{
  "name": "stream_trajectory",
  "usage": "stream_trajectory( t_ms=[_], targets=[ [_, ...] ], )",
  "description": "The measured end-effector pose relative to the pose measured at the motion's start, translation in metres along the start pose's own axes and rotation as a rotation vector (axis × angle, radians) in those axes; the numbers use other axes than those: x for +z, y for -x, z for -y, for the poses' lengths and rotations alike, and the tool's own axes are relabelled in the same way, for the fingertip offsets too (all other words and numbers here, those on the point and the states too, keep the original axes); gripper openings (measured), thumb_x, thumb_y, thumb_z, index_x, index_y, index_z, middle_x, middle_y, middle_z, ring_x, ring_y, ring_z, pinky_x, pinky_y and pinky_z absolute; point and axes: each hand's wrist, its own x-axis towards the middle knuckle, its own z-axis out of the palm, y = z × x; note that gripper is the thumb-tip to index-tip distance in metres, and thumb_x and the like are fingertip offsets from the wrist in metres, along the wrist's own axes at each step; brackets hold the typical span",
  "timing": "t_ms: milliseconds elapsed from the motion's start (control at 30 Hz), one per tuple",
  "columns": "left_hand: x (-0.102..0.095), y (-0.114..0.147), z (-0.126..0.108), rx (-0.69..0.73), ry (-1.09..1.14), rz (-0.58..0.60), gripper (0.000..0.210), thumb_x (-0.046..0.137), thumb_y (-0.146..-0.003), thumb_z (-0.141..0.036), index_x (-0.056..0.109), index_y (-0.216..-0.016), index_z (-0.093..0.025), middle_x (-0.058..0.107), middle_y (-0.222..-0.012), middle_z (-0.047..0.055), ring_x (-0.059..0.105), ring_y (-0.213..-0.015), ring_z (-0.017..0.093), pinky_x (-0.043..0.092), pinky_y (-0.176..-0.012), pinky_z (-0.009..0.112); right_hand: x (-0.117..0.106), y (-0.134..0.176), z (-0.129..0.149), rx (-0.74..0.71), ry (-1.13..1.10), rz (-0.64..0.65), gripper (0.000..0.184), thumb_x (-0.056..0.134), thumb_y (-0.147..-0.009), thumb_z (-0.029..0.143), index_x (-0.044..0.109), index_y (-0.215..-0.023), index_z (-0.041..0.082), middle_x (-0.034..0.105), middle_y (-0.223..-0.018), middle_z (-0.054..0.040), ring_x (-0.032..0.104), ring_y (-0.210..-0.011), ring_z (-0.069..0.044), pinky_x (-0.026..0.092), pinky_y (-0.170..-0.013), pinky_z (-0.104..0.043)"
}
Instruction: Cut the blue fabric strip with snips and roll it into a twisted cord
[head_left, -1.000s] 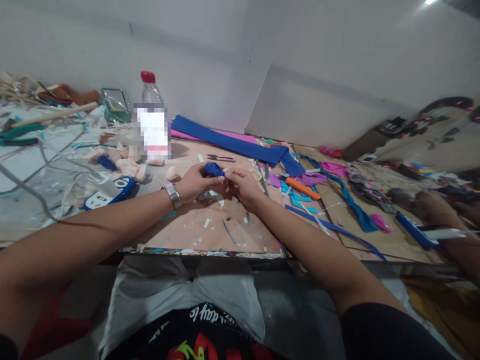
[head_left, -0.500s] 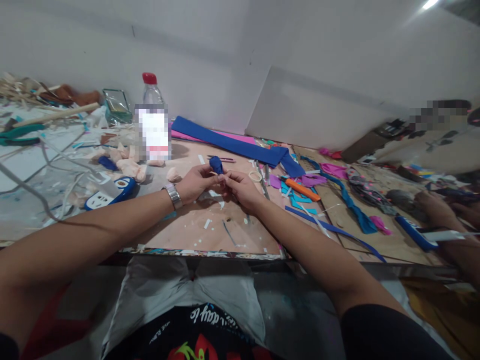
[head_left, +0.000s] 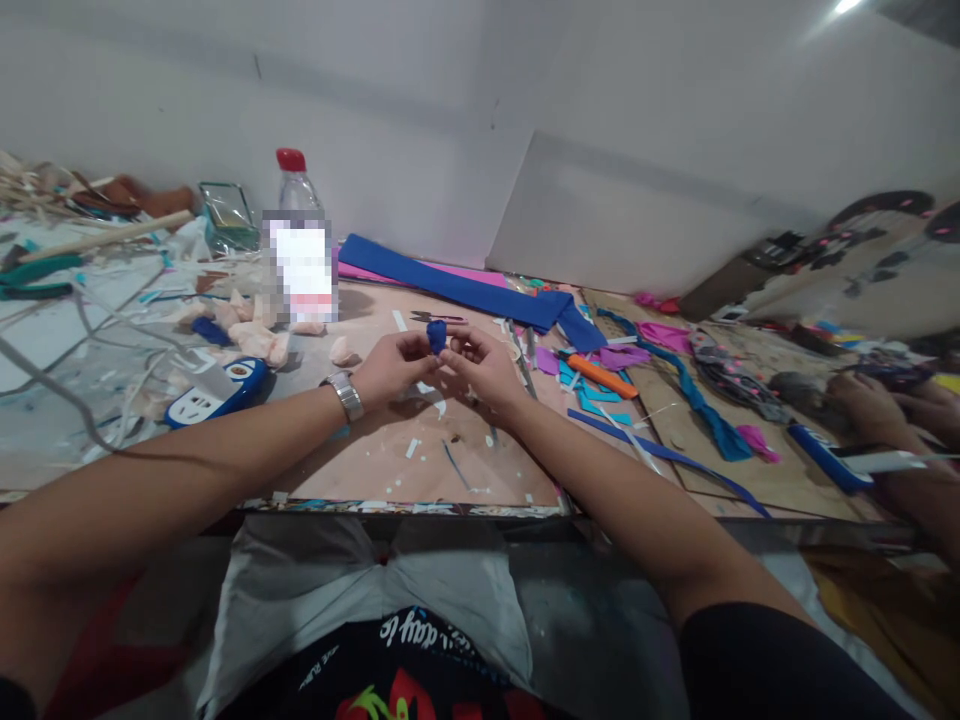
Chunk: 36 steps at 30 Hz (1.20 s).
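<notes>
Above the table, a small dark-blue crepe-paper flower bud (head_left: 436,337) is pinched between the fingertips of my left hand (head_left: 391,364), which wears a metal watch. From the other side my right hand (head_left: 489,372) has its thumb and curled fingers at the base of the bud; its exact grip is partly hidden. Just behind the bud lies a pair of small thread snips (head_left: 429,316). A folded strip of blue crepe paper (head_left: 457,287) stretches along the back, over a pink one. Peach-coloured petals (head_left: 259,340) are heaped on the left.
A blurred phone (head_left: 302,265) leans on a red-capped bottle (head_left: 291,160). Left of me sits a power strip (head_left: 217,392) with a cable. An orange cutter (head_left: 602,376) lies among paper scraps on the right. Beyond it, a co-worker's hand (head_left: 866,405) is near a second power strip (head_left: 829,458).
The bud has turned and sits slightly lower between my fingers. My right hand's fingers have lifted and loosened around it. The whole view has shifted slightly.
</notes>
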Motion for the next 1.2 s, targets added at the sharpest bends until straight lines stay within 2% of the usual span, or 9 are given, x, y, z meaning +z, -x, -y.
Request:
stream_trajectory(
  t_ms=[133,367,533,767,1000,1100,1200],
  targets=[
    [-0.0002,0.0001,0.0036,0.040,-0.052,0.042,0.036,0.086,-0.072,-0.044,0.072,-0.088,-0.015,0.073,-0.087,0.005,0.065,-0.079,0.017,0.053,-0.078,0.032,0.0018,0.0026,-0.0016,0.073,-0.051,0.064,0.054,0.093,-0.064,0.053,0.075,-0.105,0.022,0.070,-0.083,-0.0020,0.063,-0.077,-0.020,0.051,-0.067,-0.032],
    [-0.0010,-0.0010,0.0046,0.041,-0.089,0.056,0.044,0.084,-0.073,-0.054,0.071,-0.087,-0.015,0.071,-0.085,0.005,0.063,-0.077,0.017,0.052,-0.076,0.032,0.0023,0.0030,-0.0016,0.119,-0.150,0.032,0.045,0.095,-0.063,0.044,0.075,-0.094,0.021,0.072,-0.085,-0.0007,0.065,-0.077,-0.018,0.054,-0.074,-0.033],
    [-0.0008,0.0004,0.0024,0.055,-0.149,0.047,0.047,0.081,-0.075,-0.061,0.071,-0.080,-0.016,0.069,-0.077,0.003,0.059,-0.070,0.016,0.049,-0.071,0.031,0.0014,0.0031,-0.0021,0.101,-0.112,-0.006,0.038,0.094,-0.066,0.042,0.076,-0.091,0.020,0.074,-0.090,-0.0019,0.067,-0.085,-0.020,0.055,-0.082,-0.035],
    [0.0008,0.0018,-0.0013,0.023,-0.150,0.035,0.048,0.081,-0.074,-0.062,0.070,-0.076,-0.015,0.066,-0.071,0.003,0.055,-0.064,0.014,0.045,-0.062,0.028,0.0027,0.0024,-0.0021,0.102,-0.077,-0.055,0.037,0.094,-0.063,0.039,0.076,-0.089,0.019,0.074,-0.088,-0.0028,0.065,-0.083,-0.020,0.054,-0.079,-0.034],
    [0.0004,0.0024,-0.0007,0.036,-0.278,0.040,0.032,0.075,-0.080,-0.047,0.068,-0.076,-0.015,0.063,-0.069,0.001,0.053,-0.062,0.014,0.040,-0.060,0.027,0.0022,0.0003,-0.0022,0.084,-0.059,-0.079,0.032,0.092,-0.066,0.038,0.074,-0.083,0.019,0.070,-0.078,0.0001,0.057,-0.067,-0.014,0.047,-0.064,-0.028],
    [0.0003,0.0023,-0.0016,0.043,-0.311,0.051,0.032,0.074,-0.080,-0.046,0.068,-0.075,-0.015,0.062,-0.067,0.001,0.052,-0.061,0.013,0.039,-0.059,0.027,0.0010,-0.0004,-0.0039,0.073,-0.043,-0.074,0.032,0.092,-0.066,0.039,0.073,-0.081,0.019,0.068,-0.074,0.0007,0.054,-0.064,-0.013,0.045,-0.060,-0.027],
    [-0.0002,0.0029,-0.0043,0.047,-0.308,0.041,0.035,0.074,-0.081,-0.049,0.066,-0.072,-0.015,0.061,-0.064,0.001,0.050,-0.060,0.013,0.038,-0.057,0.026,0.0014,0.0008,-0.0034,0.124,-0.045,-0.056,0.032,0.091,-0.067,0.041,0.073,-0.082,0.019,0.068,-0.073,0.0007,0.053,-0.062,-0.013,0.043,-0.057,-0.027]
  ],
)
